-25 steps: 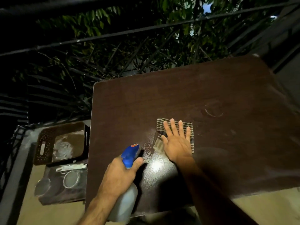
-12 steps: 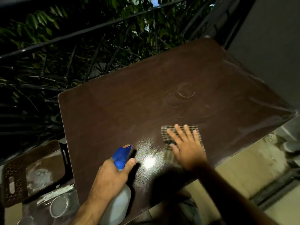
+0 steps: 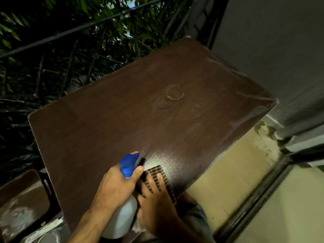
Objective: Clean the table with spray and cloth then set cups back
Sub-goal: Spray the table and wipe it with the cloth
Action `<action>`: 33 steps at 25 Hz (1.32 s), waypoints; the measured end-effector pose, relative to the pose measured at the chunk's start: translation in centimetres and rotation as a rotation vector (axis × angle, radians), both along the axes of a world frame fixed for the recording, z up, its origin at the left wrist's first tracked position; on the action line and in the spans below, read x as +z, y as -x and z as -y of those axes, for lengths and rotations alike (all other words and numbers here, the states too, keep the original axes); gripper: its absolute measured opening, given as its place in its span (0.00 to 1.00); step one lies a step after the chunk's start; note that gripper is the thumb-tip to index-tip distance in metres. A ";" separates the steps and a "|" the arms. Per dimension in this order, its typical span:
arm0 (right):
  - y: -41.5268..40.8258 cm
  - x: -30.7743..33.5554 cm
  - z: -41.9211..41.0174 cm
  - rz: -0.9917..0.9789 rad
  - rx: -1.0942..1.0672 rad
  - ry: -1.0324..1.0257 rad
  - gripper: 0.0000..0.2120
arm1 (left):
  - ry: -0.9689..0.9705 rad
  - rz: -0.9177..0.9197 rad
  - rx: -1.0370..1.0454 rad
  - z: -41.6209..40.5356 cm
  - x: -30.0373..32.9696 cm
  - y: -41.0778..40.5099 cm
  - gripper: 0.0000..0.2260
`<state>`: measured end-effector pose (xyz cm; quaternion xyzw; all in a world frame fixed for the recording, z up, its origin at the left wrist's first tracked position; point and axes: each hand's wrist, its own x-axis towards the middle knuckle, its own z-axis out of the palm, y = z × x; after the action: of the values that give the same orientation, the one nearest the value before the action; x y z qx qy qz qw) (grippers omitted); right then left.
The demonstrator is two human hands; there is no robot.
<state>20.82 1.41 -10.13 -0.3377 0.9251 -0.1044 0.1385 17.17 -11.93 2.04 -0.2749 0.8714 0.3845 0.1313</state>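
A dark brown table (image 3: 108, 120) fills the middle of the view, with a ring-shaped mark (image 3: 174, 95) near its centre and a bright wet sheen by its near edge. My left hand (image 3: 115, 188) grips a white spray bottle (image 3: 122, 220) with a blue head (image 3: 129, 163), nozzle aimed over the table. My right hand (image 3: 156, 195) lies flat, fingers spread, on a striped cloth (image 3: 157, 172) at the table's near edge, right beside the bottle. No cups are in view.
A brown stool or chair seat (image 3: 19, 204) with white smears stands low at the left. Railing bars and leaves lie beyond the table's far edge. A grey wall (image 3: 271, 50) and a floor drain (image 3: 262, 130) are at the right.
My right hand has dragged the cloth toward me and leftward to the table's near edge, up against the spray bottle. The view has swung so the table looks more tilted.
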 end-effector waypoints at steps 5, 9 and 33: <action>6.1 -0.7 -5.4 -0.080 -0.138 0.032 0.27 | 0.098 -0.001 -0.095 -0.9 0.4 1.3 0.22; 14.0 0.6 -12.5 -0.024 -0.554 -0.079 0.28 | 0.089 -0.024 -0.184 -1.5 0.6 1.1 0.21; 12.5 -0.3 -11.0 -0.042 -1.011 0.084 0.28 | -0.023 0.000 -0.564 -13.2 2.3 7.3 0.21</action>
<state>8.27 12.41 -10.39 0.1450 0.9705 -0.1886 0.0384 9.91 1.28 4.32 -0.0200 0.9092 0.3425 0.2360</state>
